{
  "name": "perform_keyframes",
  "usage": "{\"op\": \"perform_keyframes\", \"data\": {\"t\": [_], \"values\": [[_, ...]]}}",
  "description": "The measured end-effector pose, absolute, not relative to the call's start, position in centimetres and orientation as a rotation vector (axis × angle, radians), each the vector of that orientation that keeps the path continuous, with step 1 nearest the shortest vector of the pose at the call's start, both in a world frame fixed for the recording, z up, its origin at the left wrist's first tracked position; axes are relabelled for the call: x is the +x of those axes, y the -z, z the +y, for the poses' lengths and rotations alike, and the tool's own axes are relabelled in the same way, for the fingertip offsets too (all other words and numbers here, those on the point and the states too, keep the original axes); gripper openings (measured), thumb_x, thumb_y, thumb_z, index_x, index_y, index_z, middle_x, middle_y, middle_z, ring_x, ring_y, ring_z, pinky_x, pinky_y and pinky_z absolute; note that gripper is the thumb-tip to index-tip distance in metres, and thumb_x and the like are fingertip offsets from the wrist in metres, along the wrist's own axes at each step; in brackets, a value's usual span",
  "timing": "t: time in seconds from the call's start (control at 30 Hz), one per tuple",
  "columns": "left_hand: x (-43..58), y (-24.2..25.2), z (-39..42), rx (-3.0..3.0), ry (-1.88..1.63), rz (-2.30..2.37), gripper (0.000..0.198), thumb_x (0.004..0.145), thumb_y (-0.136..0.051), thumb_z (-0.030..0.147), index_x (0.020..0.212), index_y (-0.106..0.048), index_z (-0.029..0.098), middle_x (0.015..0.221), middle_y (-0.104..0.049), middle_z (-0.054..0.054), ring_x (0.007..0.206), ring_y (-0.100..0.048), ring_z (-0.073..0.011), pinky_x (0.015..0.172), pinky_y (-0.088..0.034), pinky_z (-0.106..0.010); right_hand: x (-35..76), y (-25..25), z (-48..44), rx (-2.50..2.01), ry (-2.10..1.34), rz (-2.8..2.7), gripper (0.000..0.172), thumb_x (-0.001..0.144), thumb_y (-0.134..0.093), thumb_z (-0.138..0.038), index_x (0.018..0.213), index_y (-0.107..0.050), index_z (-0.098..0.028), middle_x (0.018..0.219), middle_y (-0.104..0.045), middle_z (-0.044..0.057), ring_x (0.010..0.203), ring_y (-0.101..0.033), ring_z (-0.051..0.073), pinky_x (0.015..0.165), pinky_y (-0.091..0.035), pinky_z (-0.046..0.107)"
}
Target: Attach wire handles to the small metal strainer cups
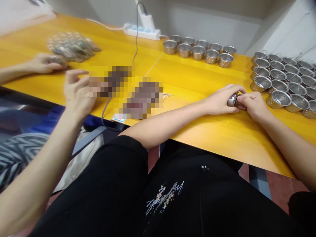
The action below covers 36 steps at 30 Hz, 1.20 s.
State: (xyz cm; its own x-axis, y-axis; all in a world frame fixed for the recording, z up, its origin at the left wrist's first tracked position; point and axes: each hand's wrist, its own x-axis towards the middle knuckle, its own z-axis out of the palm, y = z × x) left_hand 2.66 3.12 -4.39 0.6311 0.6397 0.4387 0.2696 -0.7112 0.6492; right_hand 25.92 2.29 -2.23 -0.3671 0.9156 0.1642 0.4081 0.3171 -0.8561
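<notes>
Silvery metal glints between two bare hands: one small perforated cup (pixel 232 99), tipped over just left of the block of cups (pixel 297 89), my landmark. The left hand (pixel 218 98) curls round it, fingers over the top and thumb beneath; the right hand (pixel 254 104) pinches its right end between thumb and fingertips, though exactly which edge they press is hidden.

As I judge it, the block is further along: thin wire arcs (pixel 266 51) rise over some of its cups. Left of the block and farther back, the row of cups (pixel 198 52), ten in two lines, shows no wire that I can make out, so those seem left to do. Whether the held one has a wire I cannot tell.

All are round, thin-rimmed and polished, their metal dotted with holes. Beneath them the desk (pixel 222 138) is smooth, glossy yellow. Beyond the row, farther left of the block, sits a white plastic power strip (pixel 142 32). Farthest left of the block, past another person's hand (pixel 79 93), lies a blurred heap of shiny things (pixel 72 47)
</notes>
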Motion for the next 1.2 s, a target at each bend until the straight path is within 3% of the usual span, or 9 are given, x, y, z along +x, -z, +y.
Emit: {"op": "perform_keyframes", "data": {"t": [0.23,0.5,0.77,1.07,1.2], "values": [[2.8,4.6,3.3,2.309,-0.947,0.666,0.066,0.090,-0.073,0.023,0.156,-0.068,0.018,0.155,-0.075,-0.019,0.148,-0.070,-0.0371,0.133,-0.057,-0.052,25.6,1.9,2.1,-1.183,-0.956,-1.914,0.078,0.092,-0.092,-0.075,0.050,-0.048,-0.026,0.054,-0.040,0.001,0.057,-0.032,0.015,0.060,-0.021,0.039],[2.6,4.5,3.2,2.335,-0.910,0.688,0.064,0.093,-0.073,0.020,0.157,-0.066,0.025,0.157,-0.074,-0.016,0.153,-0.068,-0.0390,0.135,-0.055,-0.054,25.5,1.7,2.0,-1.203,-0.960,-1.929,0.083,0.091,-0.092,-0.084,0.050,-0.049,-0.027,0.055,-0.040,0.000,0.057,-0.032,0.015,0.061,-0.022,0.040],[2.7,4.7,3.3,2.327,-0.948,0.663,0.064,0.091,-0.074,0.020,0.155,-0.065,0.021,0.154,-0.075,-0.018,0.148,-0.071,-0.0379,0.134,-0.057,-0.053,25.6,1.8,2.0,-1.177,-0.959,-1.928,0.072,0.092,-0.090,-0.070,0.051,-0.049,-0.026,0.056,-0.039,0.000,0.058,-0.032,0.014,0.061,-0.021,0.039],[2.5,5.0,3.6,2.356,-0.950,0.666,0.069,0.089,-0.074,0.021,0.158,-0.065,0.021,0.159,-0.075,-0.019,0.151,-0.070,-0.0397,0.136,-0.056,-0.056,25.3,1.3,1.9,-1.177,-0.945,-1.987,0.078,0.096,-0.088,-0.079,0.053,-0.052,-0.026,0.056,-0.042,0.002,0.060,-0.034,0.017,0.062,-0.025,0.040],[2.5,5.0,3.6,2.343,-0.944,0.673,0.069,0.089,-0.075,0.022,0.157,-0.065,0.023,0.160,-0.075,-0.018,0.152,-0.070,-0.0390,0.137,-0.056,-0.056,25.0,1.1,1.7,-1.184,-0.953,-1.971,0.074,0.095,-0.088,-0.075,0.053,-0.051,-0.026,0.056,-0.039,0.001,0.059,-0.031,0.016,0.061,-0.023,0.039]]}}
